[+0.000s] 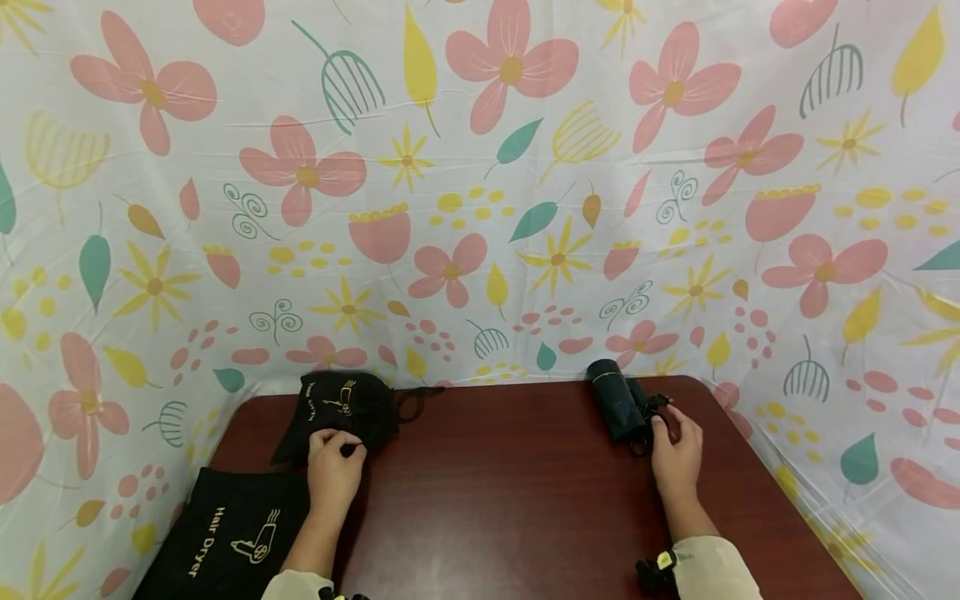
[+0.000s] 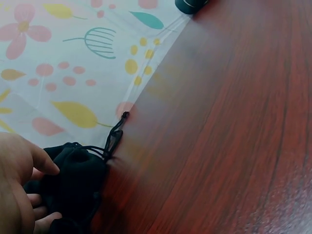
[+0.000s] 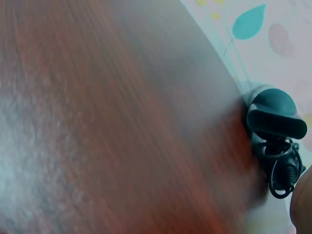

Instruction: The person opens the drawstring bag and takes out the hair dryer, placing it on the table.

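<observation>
At the back left of the table, a black drawstring pouch [image 1: 330, 404] bulges, with a gold hair dryer drawing and lettering on it. My left hand [image 1: 335, 471] grips its near side, and a bit of black cloth shows between thumb and fingers; the left wrist view has the pouch [image 2: 73, 180] beside the fingers. Toward the back right lies a dark folded hair dryer [image 1: 617, 400], its bundled cord [image 1: 656, 406] on the right. My right hand [image 1: 677, 450] pinches that cord between thumb and fingers. In the right wrist view, only a sliver of this hand appears by the cord [image 3: 285, 170].
A flat black bag [image 1: 225, 533] printed "Hair Dryer" lies at the front left, by my left forearm. The pouch's drawstring [image 1: 412, 400] trails to the right. A flower-patterned cloth [image 1: 480, 250] hangs around the back and sides of the dark red-brown table [image 1: 495, 500].
</observation>
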`<state>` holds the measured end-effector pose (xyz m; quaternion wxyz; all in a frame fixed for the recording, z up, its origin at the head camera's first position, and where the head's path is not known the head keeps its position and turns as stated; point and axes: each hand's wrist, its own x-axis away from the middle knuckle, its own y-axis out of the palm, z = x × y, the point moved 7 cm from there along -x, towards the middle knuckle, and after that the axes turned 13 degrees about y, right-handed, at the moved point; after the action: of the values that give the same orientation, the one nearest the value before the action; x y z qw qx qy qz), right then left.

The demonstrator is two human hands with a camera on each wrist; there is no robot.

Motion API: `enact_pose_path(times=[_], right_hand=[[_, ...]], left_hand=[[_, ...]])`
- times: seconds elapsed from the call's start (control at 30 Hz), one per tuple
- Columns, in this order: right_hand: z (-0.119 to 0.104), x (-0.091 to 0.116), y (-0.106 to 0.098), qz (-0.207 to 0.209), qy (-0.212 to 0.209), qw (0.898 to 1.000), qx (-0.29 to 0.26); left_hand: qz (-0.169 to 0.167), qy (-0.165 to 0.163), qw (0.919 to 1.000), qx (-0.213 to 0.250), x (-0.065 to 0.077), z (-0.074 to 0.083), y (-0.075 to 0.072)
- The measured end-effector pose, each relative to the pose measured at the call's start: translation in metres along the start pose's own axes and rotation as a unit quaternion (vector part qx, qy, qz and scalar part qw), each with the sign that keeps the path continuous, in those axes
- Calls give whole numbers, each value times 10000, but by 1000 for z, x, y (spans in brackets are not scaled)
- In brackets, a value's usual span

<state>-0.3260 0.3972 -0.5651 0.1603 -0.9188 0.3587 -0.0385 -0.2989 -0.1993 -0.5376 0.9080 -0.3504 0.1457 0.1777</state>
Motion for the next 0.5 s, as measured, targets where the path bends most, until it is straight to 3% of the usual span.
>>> enact_pose_path(times=[0.23,0.5], right_hand=[[-12,6,5,-14,-85,9997,-218],[-20,11,10,-72,-225,9992,-334]], left_hand=[[-242,-33,9997,63,3,3,4],[-243,101,9996,70,6,7,6]])
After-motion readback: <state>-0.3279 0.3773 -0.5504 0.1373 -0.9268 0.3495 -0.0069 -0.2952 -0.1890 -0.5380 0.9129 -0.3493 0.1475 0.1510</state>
